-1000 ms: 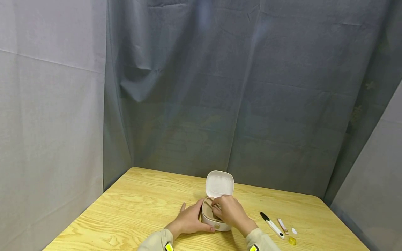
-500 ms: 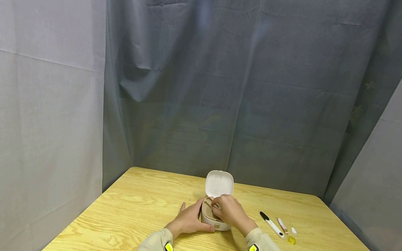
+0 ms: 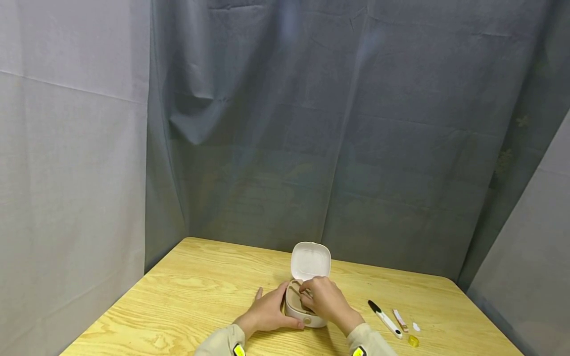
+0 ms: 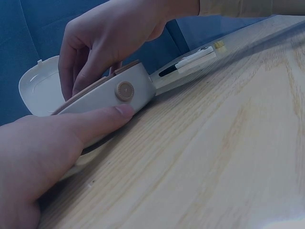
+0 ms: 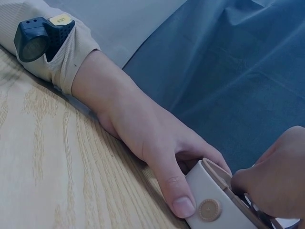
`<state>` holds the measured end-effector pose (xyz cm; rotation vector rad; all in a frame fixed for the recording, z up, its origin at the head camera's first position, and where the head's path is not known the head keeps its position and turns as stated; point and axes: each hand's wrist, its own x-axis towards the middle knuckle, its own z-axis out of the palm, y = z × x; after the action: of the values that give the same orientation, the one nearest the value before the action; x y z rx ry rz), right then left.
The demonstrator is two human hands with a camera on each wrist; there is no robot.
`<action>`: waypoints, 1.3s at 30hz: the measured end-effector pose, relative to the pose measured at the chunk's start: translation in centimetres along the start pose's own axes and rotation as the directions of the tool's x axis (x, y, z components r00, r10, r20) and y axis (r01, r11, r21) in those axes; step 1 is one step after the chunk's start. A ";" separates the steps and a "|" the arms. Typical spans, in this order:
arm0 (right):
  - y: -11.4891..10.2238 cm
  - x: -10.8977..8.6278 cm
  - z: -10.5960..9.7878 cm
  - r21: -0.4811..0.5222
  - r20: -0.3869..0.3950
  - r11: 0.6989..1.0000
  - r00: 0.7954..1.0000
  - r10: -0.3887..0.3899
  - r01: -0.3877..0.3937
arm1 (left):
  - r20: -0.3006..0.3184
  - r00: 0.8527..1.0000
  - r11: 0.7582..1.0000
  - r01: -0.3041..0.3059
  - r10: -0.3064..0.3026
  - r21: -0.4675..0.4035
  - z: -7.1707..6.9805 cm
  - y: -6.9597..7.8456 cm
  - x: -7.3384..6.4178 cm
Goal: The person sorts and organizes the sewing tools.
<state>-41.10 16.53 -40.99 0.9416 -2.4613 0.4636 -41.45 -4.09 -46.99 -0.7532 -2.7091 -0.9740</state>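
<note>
A small white box (image 3: pixel 313 321) with a brown inner tray (image 3: pixel 293 298) stands on the table, its white lid (image 3: pixel 310 259) raised at the back. My left hand (image 3: pixel 268 312) grips the box's left side, thumb against the front beside a round brown button (image 4: pixel 125 90). Over the right part of the tray, my right hand (image 3: pixel 329 299) bends its fingers down into the box. Those fingertips are hidden in the head view. Something dark and shiny shows by them in the right wrist view, but whether they pinch it is unclear.
To the right on the wooden table (image 3: pixel 187 296) lie a slim white tool with a black tip (image 3: pixel 385 320), a narrow pink-and-white piece (image 3: pixel 400 320), a small white piece (image 3: pixel 416 327) and a yellow translucent piece (image 3: pixel 413 341). Grey curtains (image 3: pixel 267 148) hang behind the table.
</note>
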 end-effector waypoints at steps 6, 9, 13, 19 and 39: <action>0.0 0.0 0.0 -0.011 -0.004 1.000 1.000 -0.001 0.001 | 0.001 1.000 1.000 0.003 -0.003 0.001 0.0 -0.1 0.0; 0.0 0.0 0.0 -0.014 -0.006 1.000 1.000 0.000 0.000 | 0.000 1.000 1.000 0.001 -0.001 -0.002 0.1 -0.2 0.0; 0.0 0.0 0.1 -0.018 -0.008 1.000 1.000 0.000 0.000 | -0.003 1.000 1.000 -0.003 0.003 0.001 0.2 -0.2 0.1; 0.0 -0.1 0.2 -0.024 -0.008 1.000 1.000 0.005 -0.005 | -0.003 1.000 1.000 -0.003 0.003 0.005 0.2 -0.3 0.2; 0.0 -0.2 0.4 -0.061 -0.020 0.998 1.000 -0.004 0.003 | 0.000 1.000 1.000 0.000 0.000 0.004 0.1 -0.2 0.1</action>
<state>-41.05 16.45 -41.40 0.9126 -2.4413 0.3924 -41.59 -4.12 -47.13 -0.7526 -2.7100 -0.9677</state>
